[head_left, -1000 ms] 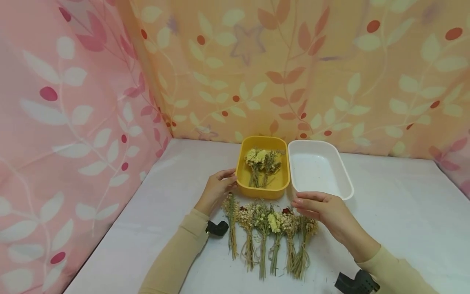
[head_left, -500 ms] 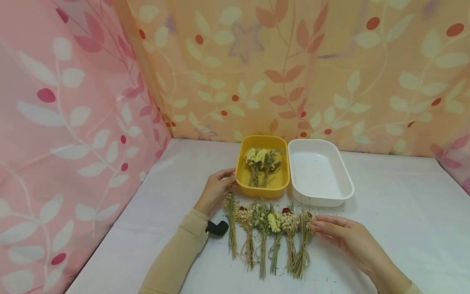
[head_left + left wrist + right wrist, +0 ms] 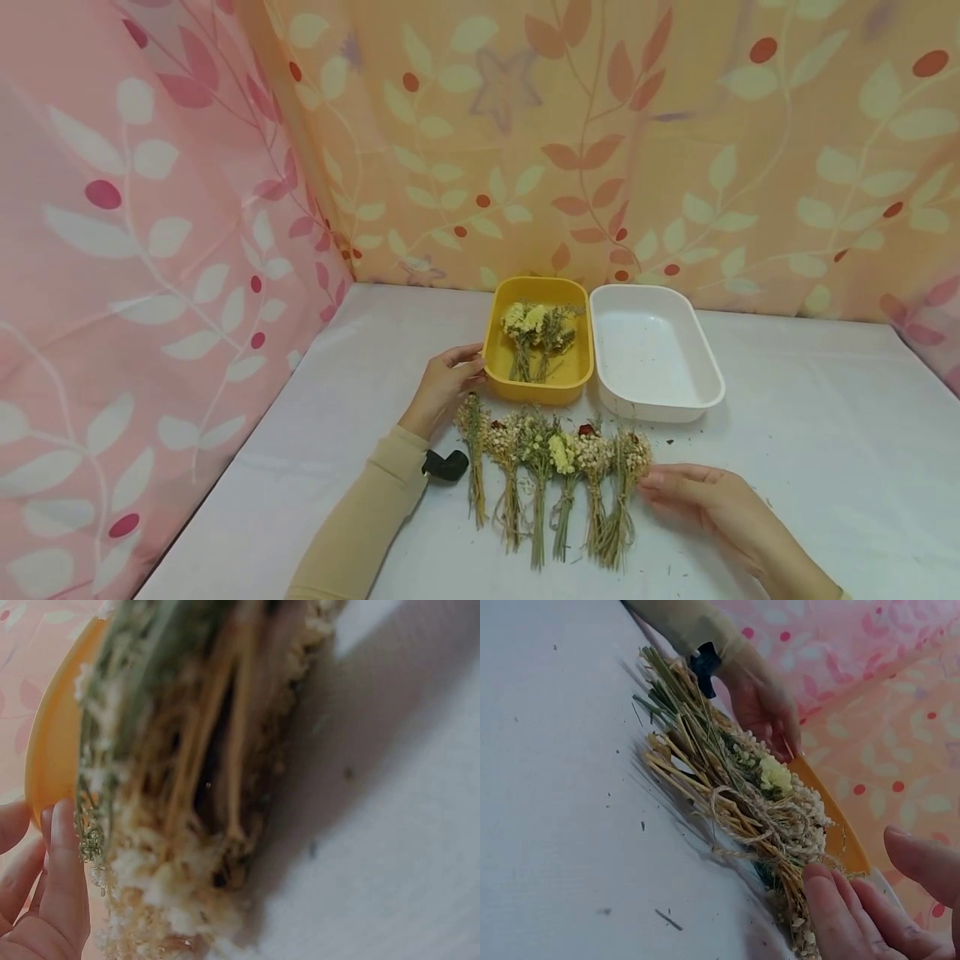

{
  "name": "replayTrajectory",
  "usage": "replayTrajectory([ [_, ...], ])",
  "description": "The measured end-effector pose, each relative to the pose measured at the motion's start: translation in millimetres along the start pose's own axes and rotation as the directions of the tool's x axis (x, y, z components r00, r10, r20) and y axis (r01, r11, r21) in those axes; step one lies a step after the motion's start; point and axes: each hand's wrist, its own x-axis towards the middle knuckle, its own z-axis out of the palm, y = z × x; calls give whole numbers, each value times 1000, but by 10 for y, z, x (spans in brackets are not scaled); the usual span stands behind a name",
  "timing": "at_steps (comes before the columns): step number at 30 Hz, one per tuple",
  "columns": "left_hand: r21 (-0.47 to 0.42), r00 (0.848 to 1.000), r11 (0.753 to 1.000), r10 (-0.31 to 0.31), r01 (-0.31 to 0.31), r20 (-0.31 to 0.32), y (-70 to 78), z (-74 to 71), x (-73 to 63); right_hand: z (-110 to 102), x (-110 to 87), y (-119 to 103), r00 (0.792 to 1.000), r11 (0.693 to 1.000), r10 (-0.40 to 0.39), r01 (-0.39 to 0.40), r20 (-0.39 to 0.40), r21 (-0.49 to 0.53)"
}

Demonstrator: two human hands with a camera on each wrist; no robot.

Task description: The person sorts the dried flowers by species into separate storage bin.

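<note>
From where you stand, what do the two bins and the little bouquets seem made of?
Yellow bin: probably smooth plastic, from its rounded, evenly coloured rim.
White bin: likely glossy plastic; its floor shows a small highlight.
Bouquets: apparently dried plants, matte, with brittle-looking straw-coloured stalks, some tied with rough twine.

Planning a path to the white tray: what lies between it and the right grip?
In the head view, tabletop bearing a dark fleck separates the right grip from the white tray; the rightmost bunch borders that stretch.

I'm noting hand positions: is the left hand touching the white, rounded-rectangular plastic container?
No: the left hand has its fingers at the left side of the yellow, rounded-rectangular plastic container.
</note>
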Motion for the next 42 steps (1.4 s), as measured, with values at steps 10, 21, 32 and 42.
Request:
replayTrajectory([
  [10, 3, 1000, 1000, 15, -15, -7, -6, 17, 6, 35, 78, 161, 994, 995, 87, -90, 68, 47],
  [21, -16, 1000, 1000, 11, -11, -12, 18, 5, -9, 94, 127, 214, 987, 982, 127, -139, 99, 129],
  [32, -5, 1000, 1000, 2, -2, 7, 9, -2, -23, 163, 150, 239, 991, 986, 130, -131, 18, 101],
  [42, -24, 1000, 1000, -1, 2, 9, 1, 7, 2, 159, 140, 245, 992, 983, 128, -126, 0, 136],
])
